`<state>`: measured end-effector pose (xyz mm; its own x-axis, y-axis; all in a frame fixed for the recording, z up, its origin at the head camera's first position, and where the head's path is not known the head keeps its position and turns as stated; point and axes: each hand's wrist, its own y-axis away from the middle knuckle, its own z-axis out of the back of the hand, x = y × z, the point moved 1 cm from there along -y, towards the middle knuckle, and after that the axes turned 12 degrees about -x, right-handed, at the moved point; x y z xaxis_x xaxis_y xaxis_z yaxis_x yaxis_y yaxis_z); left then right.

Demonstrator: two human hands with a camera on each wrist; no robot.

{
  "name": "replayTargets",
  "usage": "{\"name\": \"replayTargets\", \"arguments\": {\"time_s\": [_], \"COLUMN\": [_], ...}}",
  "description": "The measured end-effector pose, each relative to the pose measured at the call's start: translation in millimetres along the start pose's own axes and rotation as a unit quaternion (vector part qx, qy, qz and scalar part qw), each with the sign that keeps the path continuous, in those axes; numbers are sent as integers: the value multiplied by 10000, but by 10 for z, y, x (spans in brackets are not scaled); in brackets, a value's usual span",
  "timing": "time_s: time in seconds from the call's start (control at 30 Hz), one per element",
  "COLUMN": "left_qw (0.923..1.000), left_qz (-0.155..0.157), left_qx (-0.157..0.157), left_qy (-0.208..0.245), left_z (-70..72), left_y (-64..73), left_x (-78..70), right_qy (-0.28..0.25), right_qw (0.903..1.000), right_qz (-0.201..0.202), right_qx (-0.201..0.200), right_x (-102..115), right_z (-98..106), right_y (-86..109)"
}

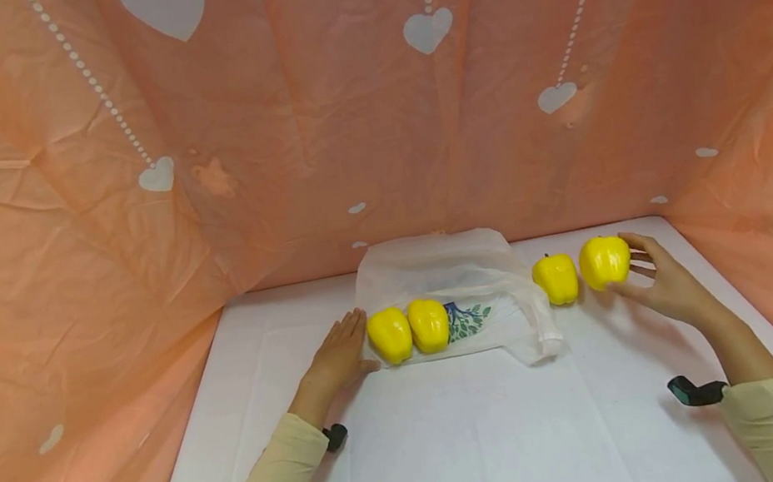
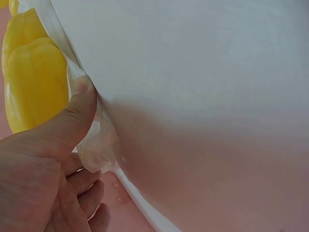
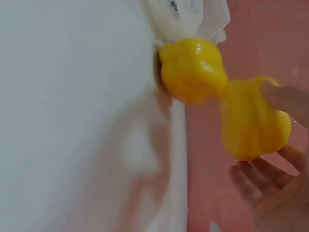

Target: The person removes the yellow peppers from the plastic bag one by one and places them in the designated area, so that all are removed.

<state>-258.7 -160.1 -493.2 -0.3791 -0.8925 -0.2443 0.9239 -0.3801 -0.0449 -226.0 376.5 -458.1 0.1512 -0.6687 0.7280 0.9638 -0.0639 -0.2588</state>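
Head: two yellow bell peppers (image 1: pixel 390 336) are placed on a tree-printed plastic bag (image 1: pixel 475 320); two are not. Left wrist: the bag's edge is touched by the left hand (image 2: pixel 46 169), loosely spread. Right wrist: one outlying pepper (image 3: pixel 251 125) is gripped by the right hand (image 3: pixel 282 203), fingers part-curled, beside a free pepper (image 3: pixel 192 70).
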Motion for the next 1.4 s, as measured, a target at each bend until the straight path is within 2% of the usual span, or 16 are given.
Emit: {"name": "replayTargets", "arguments": {"time_s": [0.23,0.57,1.0,1.4], "left_qw": [10000,9999,9999,10000], "left_qz": [-5,75,-47,-28], "left_qx": [25,66,54,36], "left_qy": [-78,-43,-114,-31], "left_z": [-10,-35,-9,-8], "left_y": [-14,-25,-20,-2], "left_x": [9,23,8,4], "right_qy": [-67,-258,-327,-319], "right_qw": [9995,9986,9977,9966], "right_qz": [-242,-173,-331,-509], "right_qx": [205,429,499,568], "right_x": [-126,-262,-281,-330], "right_z": [-29,-120,-191,-236], "right_y": [-60,-147,-175,-203]}}
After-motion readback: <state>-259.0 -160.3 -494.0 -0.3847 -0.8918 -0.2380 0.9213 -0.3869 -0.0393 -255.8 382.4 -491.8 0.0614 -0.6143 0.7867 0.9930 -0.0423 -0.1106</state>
